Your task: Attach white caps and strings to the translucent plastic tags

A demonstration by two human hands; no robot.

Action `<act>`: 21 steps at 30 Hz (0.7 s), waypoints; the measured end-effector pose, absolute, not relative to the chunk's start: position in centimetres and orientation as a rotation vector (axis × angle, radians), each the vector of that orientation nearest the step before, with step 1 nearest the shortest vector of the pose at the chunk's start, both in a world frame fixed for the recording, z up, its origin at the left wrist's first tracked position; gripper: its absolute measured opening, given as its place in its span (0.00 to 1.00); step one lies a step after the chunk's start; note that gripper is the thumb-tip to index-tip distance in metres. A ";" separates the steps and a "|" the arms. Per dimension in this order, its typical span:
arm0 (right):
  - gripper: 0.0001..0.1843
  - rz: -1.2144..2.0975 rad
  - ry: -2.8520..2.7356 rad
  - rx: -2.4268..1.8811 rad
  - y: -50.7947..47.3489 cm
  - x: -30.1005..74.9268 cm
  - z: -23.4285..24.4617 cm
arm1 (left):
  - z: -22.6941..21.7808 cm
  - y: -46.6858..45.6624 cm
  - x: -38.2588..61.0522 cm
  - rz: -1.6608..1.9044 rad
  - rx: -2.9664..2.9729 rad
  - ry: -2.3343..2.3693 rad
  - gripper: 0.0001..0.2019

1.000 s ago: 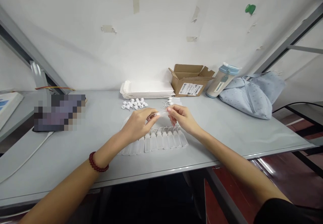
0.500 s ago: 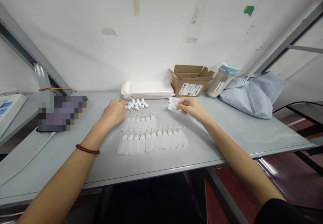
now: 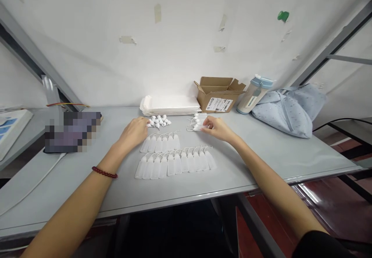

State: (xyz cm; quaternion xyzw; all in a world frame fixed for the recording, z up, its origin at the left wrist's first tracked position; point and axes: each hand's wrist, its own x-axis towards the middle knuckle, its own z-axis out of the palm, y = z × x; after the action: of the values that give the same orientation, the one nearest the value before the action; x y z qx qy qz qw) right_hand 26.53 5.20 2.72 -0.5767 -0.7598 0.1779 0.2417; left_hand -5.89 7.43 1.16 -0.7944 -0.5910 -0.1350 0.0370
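Two rows of small translucent squeeze bottles lie on the grey table: a short far row (image 3: 161, 142) and a longer near row (image 3: 176, 162). My left hand (image 3: 134, 131) reaches to a pile of small white caps (image 3: 158, 121), its fingertips closed at the pile's left edge; what they pinch is too small to make out. My right hand (image 3: 218, 128) is at a small heap of loose bottles (image 3: 197, 123), fingers pinched on one of them. A red bead bracelet (image 3: 104, 172) is on my left wrist.
Against the wall stand a stack of white pouches (image 3: 170, 104), an open cardboard box (image 3: 218, 94), a blue-lidded tumbler (image 3: 253, 94) and a light blue fabric bag (image 3: 286, 110). A blurred dark object (image 3: 72, 131) and a white cable (image 3: 31, 185) lie at the left.
One second ago both hands held a bottle together over the rows. They have since parted: the left went to the caps, the right to the loose bottles, and the short far row now shows.
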 end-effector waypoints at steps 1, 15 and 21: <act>0.10 0.460 -2.099 -1.577 5.2 26.6 2.7 | 1.2 7.4 -5.8 -0.408 -2.436 -1.822 0.19; 0.07 0.162 -2.259 -1.743 5.0 27.2 3.7 | 2.3 6.7 -5.5 -0.285 -2.419 -1.905 0.19; 0.06 0.144 -2.282 -1.749 4.9 27.2 3.7 | 2.0 7.0 -5.8 -0.253 -2.418 -1.882 0.19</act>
State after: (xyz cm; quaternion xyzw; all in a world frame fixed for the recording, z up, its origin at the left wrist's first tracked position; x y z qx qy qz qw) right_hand 27.20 4.92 3.69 -0.6022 -0.7860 0.0495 0.1310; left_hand -5.82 6.99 1.97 -0.7860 -0.6118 -0.0822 0.0334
